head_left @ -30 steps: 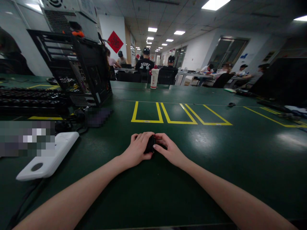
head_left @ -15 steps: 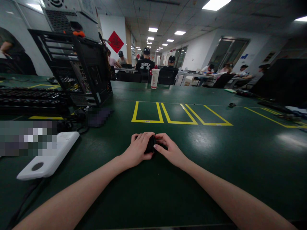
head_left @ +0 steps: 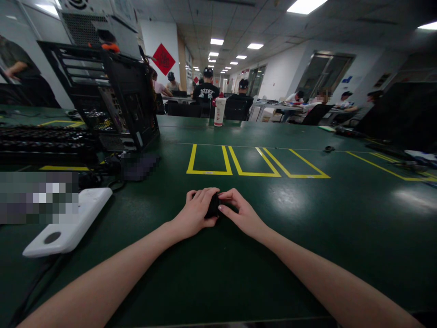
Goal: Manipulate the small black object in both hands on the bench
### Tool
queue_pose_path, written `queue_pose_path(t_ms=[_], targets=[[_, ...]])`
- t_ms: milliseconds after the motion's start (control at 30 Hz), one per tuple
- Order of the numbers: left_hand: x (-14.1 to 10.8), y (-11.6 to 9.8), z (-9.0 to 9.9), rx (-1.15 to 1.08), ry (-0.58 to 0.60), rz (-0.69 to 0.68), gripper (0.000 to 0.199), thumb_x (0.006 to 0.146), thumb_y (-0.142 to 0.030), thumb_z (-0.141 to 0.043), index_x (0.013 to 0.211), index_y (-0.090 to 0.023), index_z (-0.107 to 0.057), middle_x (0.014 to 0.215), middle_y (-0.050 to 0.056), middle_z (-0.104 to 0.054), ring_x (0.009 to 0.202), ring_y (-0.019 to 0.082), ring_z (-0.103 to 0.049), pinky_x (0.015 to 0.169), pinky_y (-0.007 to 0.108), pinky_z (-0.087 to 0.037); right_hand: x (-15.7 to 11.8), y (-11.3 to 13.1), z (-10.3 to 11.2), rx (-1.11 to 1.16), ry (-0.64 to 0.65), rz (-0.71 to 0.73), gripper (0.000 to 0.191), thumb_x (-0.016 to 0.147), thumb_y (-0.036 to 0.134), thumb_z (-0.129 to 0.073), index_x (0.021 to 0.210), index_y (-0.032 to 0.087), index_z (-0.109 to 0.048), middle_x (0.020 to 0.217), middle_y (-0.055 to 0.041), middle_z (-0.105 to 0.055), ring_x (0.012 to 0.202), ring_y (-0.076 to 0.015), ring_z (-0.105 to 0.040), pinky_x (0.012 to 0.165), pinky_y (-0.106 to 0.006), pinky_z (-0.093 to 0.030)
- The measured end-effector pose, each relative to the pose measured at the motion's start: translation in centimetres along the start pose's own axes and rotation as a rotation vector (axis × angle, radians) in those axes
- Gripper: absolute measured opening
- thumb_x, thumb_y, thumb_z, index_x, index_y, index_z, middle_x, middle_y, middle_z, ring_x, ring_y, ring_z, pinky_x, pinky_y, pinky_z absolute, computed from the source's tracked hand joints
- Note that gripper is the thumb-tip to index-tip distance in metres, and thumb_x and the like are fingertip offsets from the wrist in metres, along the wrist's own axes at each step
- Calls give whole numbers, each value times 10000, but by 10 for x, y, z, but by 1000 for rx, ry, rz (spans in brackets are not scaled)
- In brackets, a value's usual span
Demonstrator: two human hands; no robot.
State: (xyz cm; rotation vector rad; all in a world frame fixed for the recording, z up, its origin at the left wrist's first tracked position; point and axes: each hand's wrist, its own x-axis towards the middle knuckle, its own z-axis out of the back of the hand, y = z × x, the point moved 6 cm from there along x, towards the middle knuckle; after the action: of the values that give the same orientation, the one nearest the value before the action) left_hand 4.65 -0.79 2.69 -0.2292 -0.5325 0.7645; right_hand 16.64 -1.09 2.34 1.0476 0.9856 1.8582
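A small black object (head_left: 213, 207), blocky and dark, rests on the green table (head_left: 218, 273) in front of me. My left hand (head_left: 196, 210) is wrapped over it from the left, with the thumb along its near side, and hides most of it. From the right, the thumb and fingertips of my right hand (head_left: 241, 209) close on the object's right end. What kind of thing it is cannot be made out. Beyond the hands lie three yellow tape outlines (head_left: 209, 172) on the tabletop.
On the left stand a black computer case (head_left: 126, 100) and a white power strip (head_left: 68, 237) with a cable. A white cup (head_left: 219, 112) is at the far edge. A small dark ring-shaped item (head_left: 329, 149) lies at right. Several people sit at tables beyond.
Both hands stay on the black object almost unmoved; the right fingertips shift very slightly. At the far left, a standing person has moved a little to the right.
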Motion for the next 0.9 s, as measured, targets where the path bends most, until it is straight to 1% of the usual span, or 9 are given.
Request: queue_pose_path(t_ms=[100,167,300,500,667,733,800,900], targets=[[0,0,-1,-10,-6,-3,608,703,-229,-598,1208,-235,-261,1186,75,-459,1087,254,-436,923,450,-247,0,-5,0,17,17,-56,263,795,214,-517,1049,226,-452,1058,-35,-513,1024,-177,-513,920,-400,-412],[0,0,-1,-13,-5,-4,602,703,-225,-596,1205,-233,-263,1183,74,-460,1086,251,-436,924,446,-248,-1,-5,-1,16,39,-77,271,797,221,-516,1060,226,-452,1071,-39,-512,1028,-183,-514,915,-407,-414],[0,0,0,-6,-1,2,634,693,-227,-606,1220,-233,-255,1189,75,-454,1091,256,-428,926,448,-244,-2,2,-2,44,62,-37,259,777,186,-540,1017,234,-455,1025,-16,-508,1030,-173,-518,905,-377,-426],[0,1,-2,-7,9,-2,632,701,-222,-601,1226,-228,-249,1200,75,-449,1097,248,-423,936,451,-232,-2,4,0,-4,7,5,156,800,213,-516,954,224,-490,946,-7,-514,973,-157,-534,904,-372,-428],[0,-4,3,-24,29,5,594,722,-228,-585,1219,-225,-259,1199,80,-450,1101,246,-423,940,450,-239,-1,-2,-1,6,28,-51,278,798,216,-515,1068,231,-449,1076,-38,-505,1026,-178,-513,916,-394,-417],[0,-5,5,-28,43,3,581,733,-231,-573,1221,-225,-259,1206,84,-445,1106,248,-421,940,450,-244,-1,-2,-2,4,50,-59,286,794,208,-517,1072,227,-450,1076,-41,-506,1027,-181,-513,916,-396,-417],[0,-5,4,-21,43,4,595,727,-231,-579,1226,-226,-255,1209,85,-443,1107,253,-421,936,453,-245,-2,1,-2,6,59,-31,275,779,171,-528,1039,225,-457,1032,-27,-508,1021,-172,-515,922,-381,-414],[1,-1,1,0,12,3,636,695,-224,-607,1225,-224,-255,1206,86,-445,1106,262,-419,928,456,-245,-3,6,-2,8,35,30,252,767,121,-523,989,222,-461,979,-9,-494,1008,-152,-514,929,-353,-408]])
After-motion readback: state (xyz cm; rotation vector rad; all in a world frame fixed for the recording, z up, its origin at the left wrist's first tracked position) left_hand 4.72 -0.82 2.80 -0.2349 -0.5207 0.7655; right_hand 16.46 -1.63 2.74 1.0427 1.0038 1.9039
